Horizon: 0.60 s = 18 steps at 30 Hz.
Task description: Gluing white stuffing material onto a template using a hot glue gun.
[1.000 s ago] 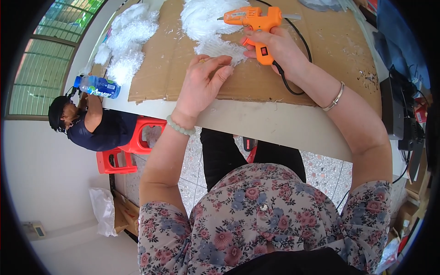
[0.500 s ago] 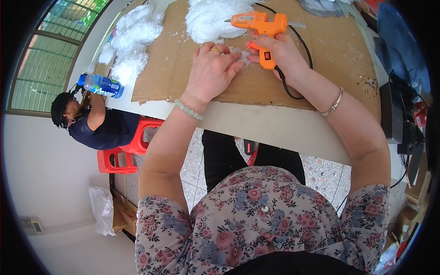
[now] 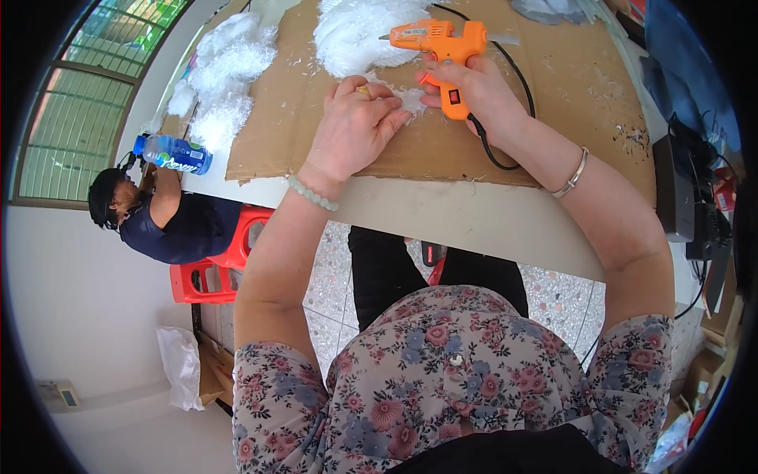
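Glue gun: the orange glue gun [image 3: 438,37] sits in the right grip [image 3: 489,95], handle against the palm, its barrel just beyond the fingers.
Right grip: clamped on the handle, a finger at the orange trigger; other fingertips reach toward the left grip.
Left grip: the left grip [image 3: 351,126] is beside the gun's handle, fingers curled, thumb and forefinger close together at a thin white scrap [image 3: 411,99]; cannot tell whether they pinch it.
Nozzle: points to the person's left, over the near part of a white fluffy bundle [image 3: 359,51] beyond the left grip; contact cannot be told.
Long axis: the barrel runs left to right, roughly along the counter [image 3: 450,217] edge; the handle drops from it toward the person.
Glue stick: a translucent glue stick [image 3: 504,38] juts from the rear, beyond the right grip.
Cord: a black cord [image 3: 489,150] leaves the handle's foot, looping right around the right grip.
Writing: a pale printed label on the barrel, too small to read; a red switch on the handle.
Bottle: a blue-labelled bottle [image 3: 175,154] with white lettering, well left of the left grip.
Cardboard: a brown cardboard sheet [image 3: 584,103] beneath both grips.
White pile: a loose white pile [image 3: 229,71], left of the left grip.
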Motion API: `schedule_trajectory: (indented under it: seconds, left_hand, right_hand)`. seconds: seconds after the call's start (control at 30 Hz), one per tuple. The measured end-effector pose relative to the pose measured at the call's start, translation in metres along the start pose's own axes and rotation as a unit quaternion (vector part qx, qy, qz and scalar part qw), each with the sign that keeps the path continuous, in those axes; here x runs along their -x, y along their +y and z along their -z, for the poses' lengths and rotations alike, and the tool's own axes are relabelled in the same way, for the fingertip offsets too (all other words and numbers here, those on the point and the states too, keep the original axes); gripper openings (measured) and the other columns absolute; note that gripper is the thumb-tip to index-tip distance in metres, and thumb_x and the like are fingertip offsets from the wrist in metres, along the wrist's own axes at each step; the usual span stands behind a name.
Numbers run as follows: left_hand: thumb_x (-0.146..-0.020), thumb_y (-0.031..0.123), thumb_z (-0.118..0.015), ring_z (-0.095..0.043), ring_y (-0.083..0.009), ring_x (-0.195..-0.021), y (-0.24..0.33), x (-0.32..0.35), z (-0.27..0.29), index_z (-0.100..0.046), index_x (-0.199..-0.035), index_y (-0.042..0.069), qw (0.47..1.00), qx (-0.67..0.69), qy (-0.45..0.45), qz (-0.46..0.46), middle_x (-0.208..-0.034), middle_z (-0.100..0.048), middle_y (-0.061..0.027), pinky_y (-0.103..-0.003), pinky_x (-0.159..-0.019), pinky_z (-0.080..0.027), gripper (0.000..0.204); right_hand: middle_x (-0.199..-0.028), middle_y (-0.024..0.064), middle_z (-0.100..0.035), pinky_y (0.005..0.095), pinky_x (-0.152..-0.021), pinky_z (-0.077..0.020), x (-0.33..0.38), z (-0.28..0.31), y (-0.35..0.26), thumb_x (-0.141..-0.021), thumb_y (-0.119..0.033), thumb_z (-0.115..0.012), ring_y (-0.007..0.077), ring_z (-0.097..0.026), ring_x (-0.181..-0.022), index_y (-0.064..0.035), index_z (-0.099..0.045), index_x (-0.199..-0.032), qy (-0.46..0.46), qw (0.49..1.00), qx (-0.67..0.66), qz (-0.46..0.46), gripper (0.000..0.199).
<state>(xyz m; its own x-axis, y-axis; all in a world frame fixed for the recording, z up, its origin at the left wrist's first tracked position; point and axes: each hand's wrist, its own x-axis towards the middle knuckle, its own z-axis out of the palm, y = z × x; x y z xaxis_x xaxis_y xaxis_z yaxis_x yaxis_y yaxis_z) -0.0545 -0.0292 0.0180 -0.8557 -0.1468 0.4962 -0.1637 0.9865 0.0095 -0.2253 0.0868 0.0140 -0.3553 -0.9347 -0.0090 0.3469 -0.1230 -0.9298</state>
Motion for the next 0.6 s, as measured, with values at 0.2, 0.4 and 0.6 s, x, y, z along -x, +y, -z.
schedule_trajectory:
  seconds: [0.2,0.4,0.6]
  left_hand:
    - [-0.085,0.020,-0.063,-0.058,-0.0322,-0.084,-0.012,-0.001,0.002,-0.070,-0.084,0.004,0.980,0.173,0.047,0.082,-0.082,-0.067,-0.0081,-0.038,-0.085,-0.043,0.017]
    - [-0.082,0.004,-0.053,-0.058,-0.0295,-0.081,-0.018,-0.005,-0.006,-0.070,-0.086,0.004,0.978,0.158,0.086,0.101,-0.083,-0.066,-0.0102,-0.039,-0.084,-0.044,0.017]
    - [-0.077,-0.002,-0.050,-0.059,-0.0274,-0.080,-0.031,-0.003,-0.005,-0.071,-0.091,0.006,0.980,0.112,0.123,0.105,-0.087,-0.066,-0.0103,-0.037,-0.083,-0.045,0.027]
  right_hand:
    - [-0.101,0.0094,-0.060,0.0319,-0.081,-0.0553,-0.001,0.004,-0.001,-0.090,-0.019,-0.060,0.0142,-0.060,-0.089,0.0026,-0.054,-0.115,0.011,1.000,-0.010,0.019,0.034]
    - [-0.108,0.0087,-0.061,0.0325,-0.083,-0.0549,0.009,0.009,-0.034,-0.089,-0.016,-0.060,0.0174,-0.062,-0.100,0.0023,-0.053,-0.118,-0.009,0.996,0.066,0.051,0.034]
    - [-0.117,0.0095,-0.060,0.0293,-0.087,-0.0512,0.017,0.034,-0.084,-0.089,-0.017,-0.061,0.0175,-0.062,-0.102,0.0016,-0.052,-0.123,-0.141,0.936,0.305,0.109,0.040]
